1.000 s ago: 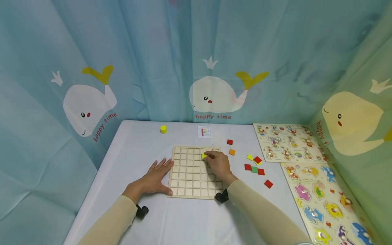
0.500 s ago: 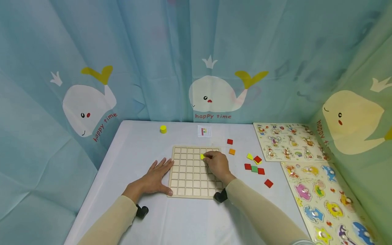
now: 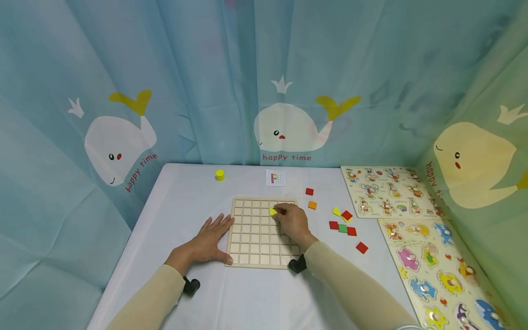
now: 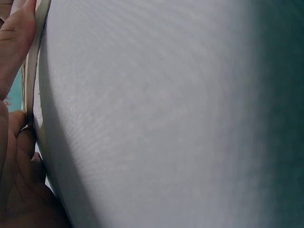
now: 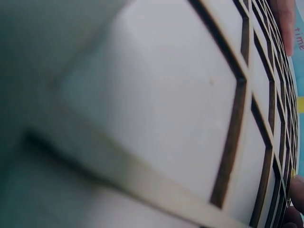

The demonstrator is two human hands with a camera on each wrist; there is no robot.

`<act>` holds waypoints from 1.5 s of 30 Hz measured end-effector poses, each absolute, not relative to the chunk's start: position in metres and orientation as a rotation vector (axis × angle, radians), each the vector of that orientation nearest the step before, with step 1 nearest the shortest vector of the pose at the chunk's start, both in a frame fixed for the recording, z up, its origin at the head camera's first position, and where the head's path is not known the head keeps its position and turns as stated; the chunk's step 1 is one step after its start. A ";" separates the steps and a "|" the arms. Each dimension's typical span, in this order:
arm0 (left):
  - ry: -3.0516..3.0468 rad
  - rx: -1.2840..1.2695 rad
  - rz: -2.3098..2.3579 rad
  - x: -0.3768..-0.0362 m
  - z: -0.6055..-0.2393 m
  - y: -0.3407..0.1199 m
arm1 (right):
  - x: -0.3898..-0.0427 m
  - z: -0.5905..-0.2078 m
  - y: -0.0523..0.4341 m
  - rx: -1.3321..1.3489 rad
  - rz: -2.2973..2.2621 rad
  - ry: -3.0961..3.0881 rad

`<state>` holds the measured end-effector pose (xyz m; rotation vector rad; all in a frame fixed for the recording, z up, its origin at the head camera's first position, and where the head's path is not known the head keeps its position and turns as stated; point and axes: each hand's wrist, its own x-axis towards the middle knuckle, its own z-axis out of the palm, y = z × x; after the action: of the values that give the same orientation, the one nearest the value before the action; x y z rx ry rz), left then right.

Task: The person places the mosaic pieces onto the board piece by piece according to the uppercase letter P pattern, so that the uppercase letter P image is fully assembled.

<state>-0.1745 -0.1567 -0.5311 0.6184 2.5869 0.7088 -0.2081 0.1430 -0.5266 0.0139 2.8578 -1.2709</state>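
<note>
A light wooden grid board [image 3: 249, 229] lies flat on the white table. My left hand [image 3: 205, 243] has its fingers spread, with the index fingertip and thumb at the board's left edge; in the left wrist view its fingers [image 4: 14, 52] lie along that edge. My right hand [image 3: 294, 223] reaches over the board's right side and pinches a small yellow square tile [image 3: 272, 211] between thumb and fingers, at a cell in the upper part of the grid. In the right wrist view a fingertip [image 5: 298, 192] shows at the far right, beyond the grid's raised strips.
To the board's right lie several loose tiles, among them an orange tile [image 3: 312, 205], a green tile [image 3: 343, 228] and a red tile [image 3: 361, 247]. A card with a coloured grid [image 3: 275, 178] and a yellow cylinder [image 3: 220, 175] stand behind. Picture puzzle boards [image 3: 426, 256] occupy the right.
My right hand has shifted very slightly left and down with the yellow tile over the same part of the grid. The left hand has stayed at the board's edge.
</note>
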 end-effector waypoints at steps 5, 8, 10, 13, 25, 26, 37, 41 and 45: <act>2.586 0.615 0.718 -0.175 -0.532 -0.156 | -0.209 -0.525 0.142 0.002 -1.228 2.858; 2.587 0.609 0.729 -0.175 -0.533 -0.155 | -0.210 -0.524 0.143 -0.015 -1.207 2.865; 2.587 0.607 0.729 -0.175 -0.533 -0.155 | -0.209 -0.524 0.143 -0.021 -1.202 2.867; 2.586 0.607 0.729 -0.175 -0.533 -0.156 | -0.210 -0.523 0.143 -0.033 -1.194 2.862; 2.588 0.628 0.727 -0.176 -0.534 -0.157 | -0.210 -0.523 0.147 -0.083 -1.123 2.853; 2.587 0.629 0.729 -0.176 -0.534 -0.157 | -0.210 -0.523 0.147 -0.082 -1.125 2.848; 2.584 0.619 0.732 -0.175 -0.533 -0.157 | -0.209 -0.520 0.156 -0.040 -1.402 2.709; 2.582 0.625 0.731 -0.175 -0.531 -0.156 | -0.206 -0.517 0.160 0.000 -1.520 2.657; 2.586 0.630 0.732 -0.175 -0.532 -0.157 | -0.204 -0.516 0.167 0.039 -1.605 2.602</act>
<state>-0.1746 -0.1567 -0.5320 0.6300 2.5858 0.7318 -0.2037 0.1672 -0.5160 0.0392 2.6016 -1.6049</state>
